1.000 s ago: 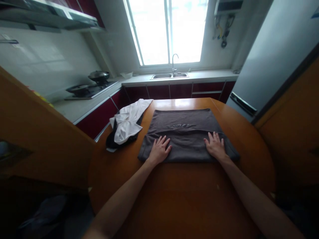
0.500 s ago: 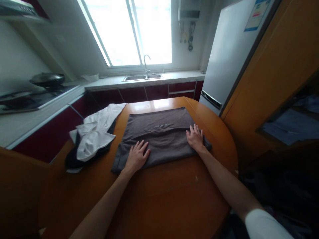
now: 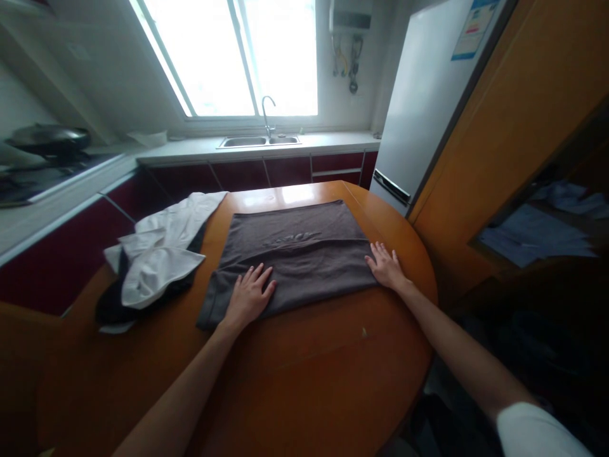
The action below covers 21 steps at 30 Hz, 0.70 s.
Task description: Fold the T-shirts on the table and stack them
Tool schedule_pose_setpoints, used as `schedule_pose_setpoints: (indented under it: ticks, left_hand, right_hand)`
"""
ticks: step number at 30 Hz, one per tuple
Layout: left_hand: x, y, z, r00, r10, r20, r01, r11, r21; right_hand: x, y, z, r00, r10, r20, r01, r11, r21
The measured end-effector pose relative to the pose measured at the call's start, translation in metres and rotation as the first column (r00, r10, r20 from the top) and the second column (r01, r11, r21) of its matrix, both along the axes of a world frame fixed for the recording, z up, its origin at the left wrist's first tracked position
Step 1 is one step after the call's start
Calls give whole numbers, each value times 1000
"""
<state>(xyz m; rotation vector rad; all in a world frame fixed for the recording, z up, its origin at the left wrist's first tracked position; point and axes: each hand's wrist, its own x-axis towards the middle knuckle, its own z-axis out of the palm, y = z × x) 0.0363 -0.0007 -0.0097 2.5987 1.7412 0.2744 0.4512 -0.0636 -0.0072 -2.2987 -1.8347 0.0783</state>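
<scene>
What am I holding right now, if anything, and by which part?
Nothing is held: the left hand lies flat on the gray cloth, and the right hand is open at its right edge.

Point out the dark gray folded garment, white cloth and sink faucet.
Dark gray folded garment (image 3: pixel 292 261): head view, middle of its upper face.
White cloth (image 3: pixel 165 241): head view, its bunched middle.
Sink faucet (image 3: pixel 265 117): head view, upright stem.

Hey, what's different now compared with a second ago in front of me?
Your right hand has slid outward to the right edge of the gray cloth, and the corner that stuck out past it no longer shows. Your view has turned right. Your left hand stays flat on the cloth; the white garment stays heaped on the table.
</scene>
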Motion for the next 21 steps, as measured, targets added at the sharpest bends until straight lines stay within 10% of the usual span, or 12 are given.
schedule_pose_setpoints:
  ticks: [8,17,21]
  left_hand:
    - [0,0,1,1000,-4,-3,4,1000,-14]
    - [-2,2,-2,1000,-11,16,11,1000,-6]
    - [-2,1,0,999,-11,34,11,1000,-7]
  right_hand:
    - [41,7,18,956,-157,-250,197,969,147]
    - [31,-7,-4,991,-77,-112,85,993,75]
    - [31,6,16,984,-130,-119,155,960,232]
